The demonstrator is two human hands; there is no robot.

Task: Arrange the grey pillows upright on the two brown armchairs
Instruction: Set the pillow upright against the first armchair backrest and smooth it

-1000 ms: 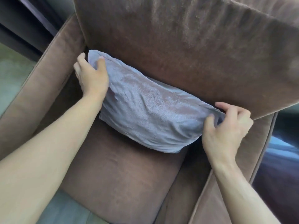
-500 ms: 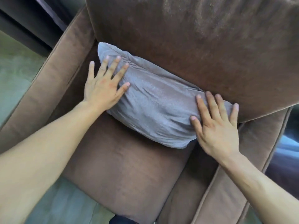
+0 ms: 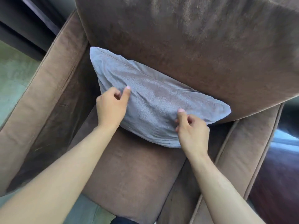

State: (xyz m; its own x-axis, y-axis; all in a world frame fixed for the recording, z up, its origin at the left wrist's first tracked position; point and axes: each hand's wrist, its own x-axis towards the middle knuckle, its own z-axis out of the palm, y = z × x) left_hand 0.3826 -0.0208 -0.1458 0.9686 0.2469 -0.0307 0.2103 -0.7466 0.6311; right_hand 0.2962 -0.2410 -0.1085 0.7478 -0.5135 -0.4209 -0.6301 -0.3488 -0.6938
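A grey pillow [image 3: 161,101] stands on its long edge on the seat of a brown armchair [image 3: 129,168], leaning against the backrest [image 3: 178,46]. My left hand [image 3: 111,105] is at the pillow's lower left front, fingers curled in, thumb tip touching the fabric. My right hand [image 3: 192,126] is at the lower right front, also curled, with its thumb pressed on the cover. No fabric shows between the fingers of either hand. Only this one chair and one pillow are in view.
Padded armrests flank the seat, one on the left [image 3: 40,102] and one on the right [image 3: 242,151]. Pale green floor [image 3: 11,75] lies to the left, dark glossy floor [image 3: 278,183] to the right. A dark curtain [image 3: 24,21] hangs at the top left.
One second ago both hands gripped the pillow's top corners; then they lay flat on its front. Now both have slid inward and lower, fingers curled, only thumbs touching. The pillow stands a little more upright.
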